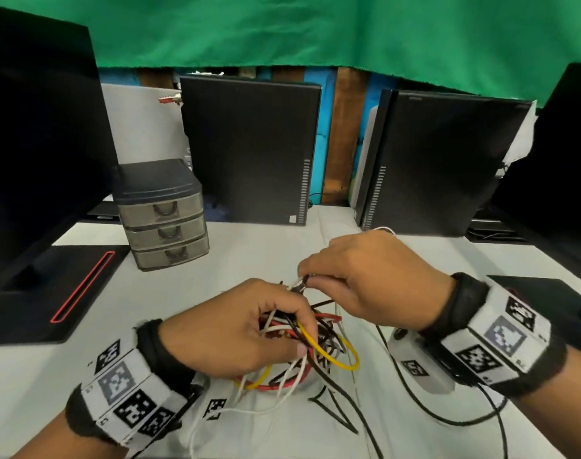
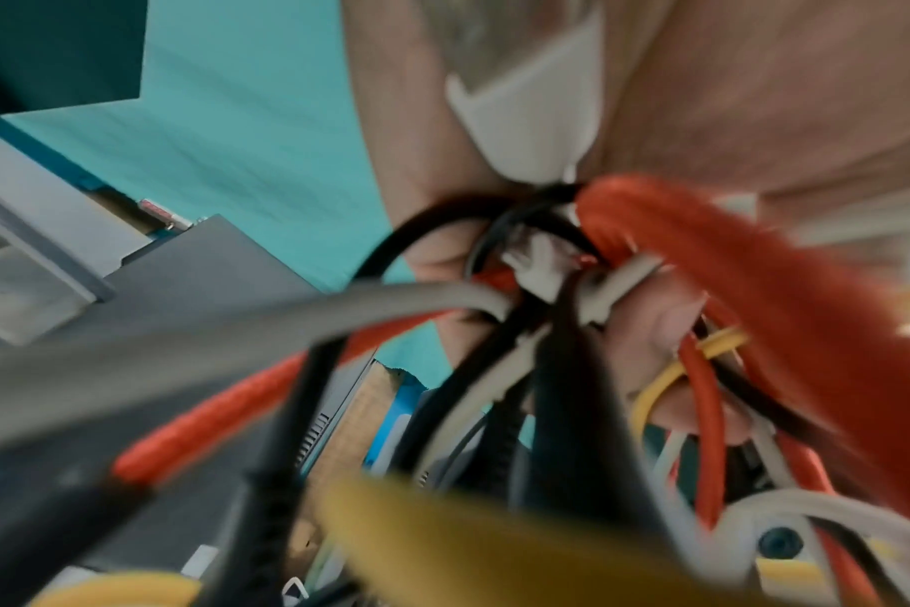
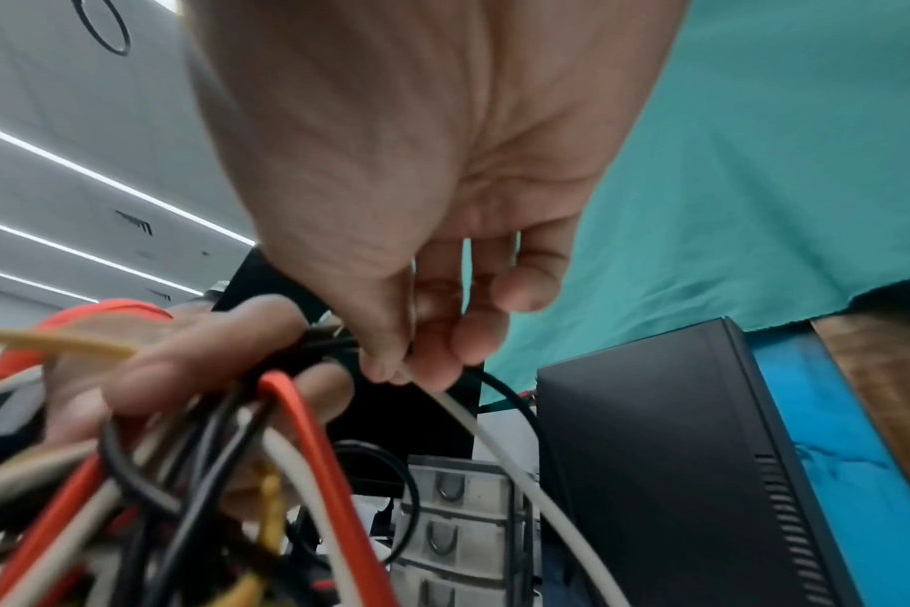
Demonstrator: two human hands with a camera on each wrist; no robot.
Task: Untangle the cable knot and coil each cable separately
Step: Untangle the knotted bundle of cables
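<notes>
Left hand (image 1: 236,329) grips the cable knot (image 1: 310,342), fingers curled round a bundle of red, white, black and yellow strands and holding it just above the bench (image 1: 266,260). Right hand (image 1: 365,279) pinches a strand or two at the top of the knot between thumb and fingertips (image 3: 432,369); a white cable (image 3: 494,443) and a thin black one run out of that pinch in the right wrist view.

Handling, as judged: the cables are light and limp, with some spring in the thicker red cable (image 1: 325,316) and the yellow cable (image 1: 335,356). Sheaths look smooth, so a fingertip hold may slip under a firm pull. Connector ends would snag inside loops. Best hold is close to a crossing, with the mass steadied in the other hand, feeding slack and not hauling.

Room: loose tails trail toward the near edge of the bench. A drawer unit (image 1: 163,213) stands well apart at the left rear, and two dark computer cases (image 1: 249,150) line the back. Bare cloth lies between these and the knot, enough for laying out coils. A black lead (image 1: 448,420) by the right wrist could get caught up.
</notes>
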